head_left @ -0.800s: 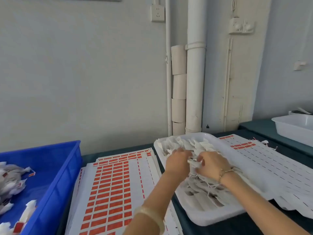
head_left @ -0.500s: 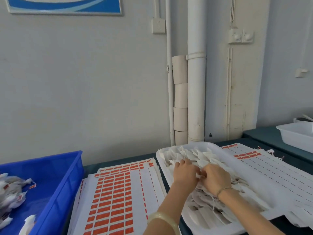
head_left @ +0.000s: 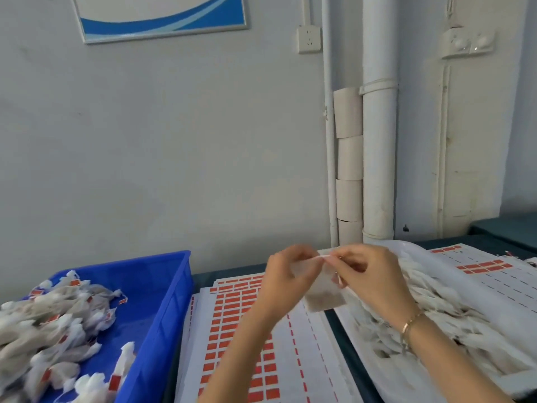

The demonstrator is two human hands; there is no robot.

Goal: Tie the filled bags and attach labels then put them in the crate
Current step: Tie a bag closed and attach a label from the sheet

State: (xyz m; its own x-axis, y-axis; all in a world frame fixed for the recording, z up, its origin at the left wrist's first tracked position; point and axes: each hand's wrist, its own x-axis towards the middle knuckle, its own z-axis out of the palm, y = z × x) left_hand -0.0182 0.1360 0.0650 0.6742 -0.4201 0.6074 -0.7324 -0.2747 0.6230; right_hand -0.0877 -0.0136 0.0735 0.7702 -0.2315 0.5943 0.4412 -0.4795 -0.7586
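**A filled bag held at its mouth above the label sheet**

Both hands are raised over the far edge of the label sheet, a white sheet with rows of red labels. The left hand and the right hand each pinch the top of one filled bag with curled fingers. The bag hangs between them, its lower end over the sheet's right margin (motion blur hides whether a string is also in the grip). The right wrist bears a thin bracelet.

Just left of the sheet stands the blue crate, which holds a heap of tied bags with small red labels. Just right of the sheet lies a white tray piled with loose white bags. Farther right of the sheet, beyond the tray, is a second sheet with only a few red labels. Behind the sheet, a white pipe runs up the wall.
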